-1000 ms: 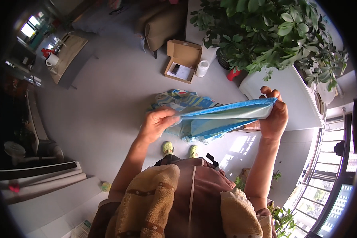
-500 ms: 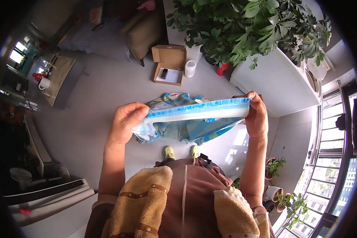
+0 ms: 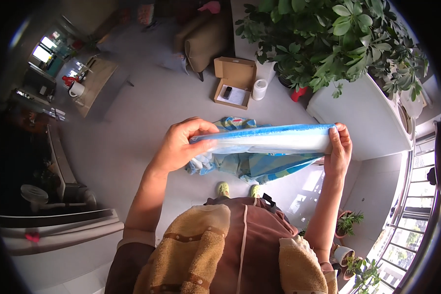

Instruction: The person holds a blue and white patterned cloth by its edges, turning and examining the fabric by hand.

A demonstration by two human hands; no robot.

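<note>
Stretched between my hands is a blue patterned cloth (image 3: 277, 164) with green and yellow areas. Its upper edge forms a nearly straight blue and white band (image 3: 272, 139). My left hand (image 3: 181, 145) is closed on the band's left end, with the thumb below and the fingers over the top; the fingertips are slightly blurred. At the other end, my right hand (image 3: 339, 149) pinches the corner between thumb and fingers. Below the band the rest hangs in loose folds, bunched and paler near my left hand. Whether it is a garment or a cover, I cannot tell.
On the grey floor ahead lies an open cardboard box (image 3: 235, 81) with a small black object and paper inside. Beside it stands a white canister (image 3: 259, 89). A leafy plant (image 3: 323, 44) and a white cabinet (image 3: 362, 115) occupy the right. Potted plants (image 3: 347, 223) line the window side.
The whole view has shifted, so the surroundings appear further right. My left hand's fingers now reach further over the band. The right hand keeps its pinch on the corner.
</note>
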